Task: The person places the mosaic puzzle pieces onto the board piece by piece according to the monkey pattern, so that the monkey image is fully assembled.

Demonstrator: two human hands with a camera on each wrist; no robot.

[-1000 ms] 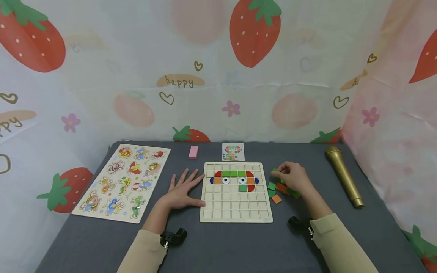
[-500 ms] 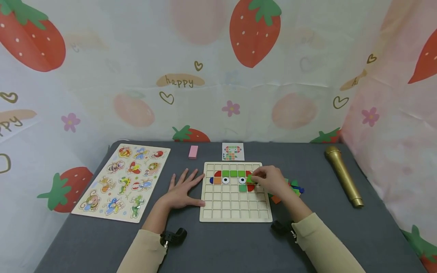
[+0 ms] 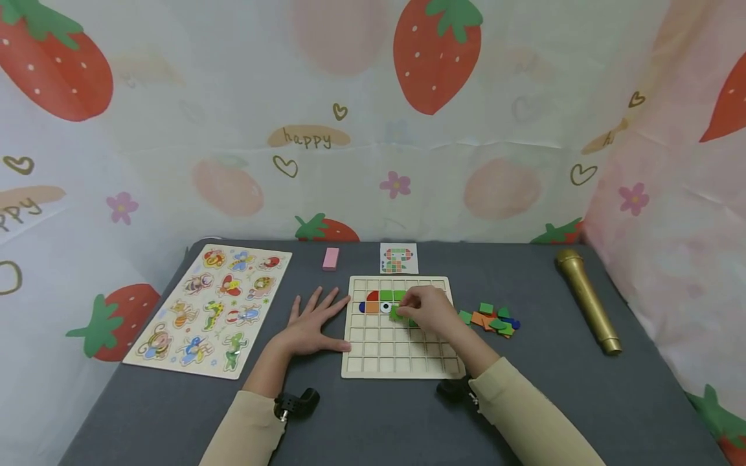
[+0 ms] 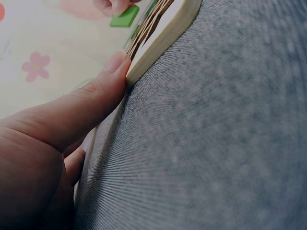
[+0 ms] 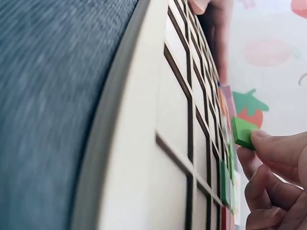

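Observation:
A pale wooden grid board (image 3: 373, 369) lies on the dark cloth, its upper rows holding red, green, orange, blue and eye-patterned tiles. My right hand (image 3: 434, 313) pinches a green square tile (image 5: 243, 131) between thumb and fingertip, close over the board's third row; in the left wrist view this tile shows above the board's surface. The right hand covers several placed tiles in the head view. My left hand (image 3: 311, 328) lies spread on the cloth, with thumb and fingertips at the board's left edge. The left thumb (image 4: 103, 84) touches the board's side.
Loose green, orange and blue tiles (image 3: 492, 319) lie right of the board. A small pattern card (image 3: 399, 259) and a pink block (image 3: 330, 259) sit behind it. A picture board with cartoon insects (image 3: 192, 349) lies at left, a gold microphone (image 3: 587, 302) at right.
My right hand picked a green tile from the loose pile and carried it left over the board, past the right-hand eye tile. The left hand has stayed in place.

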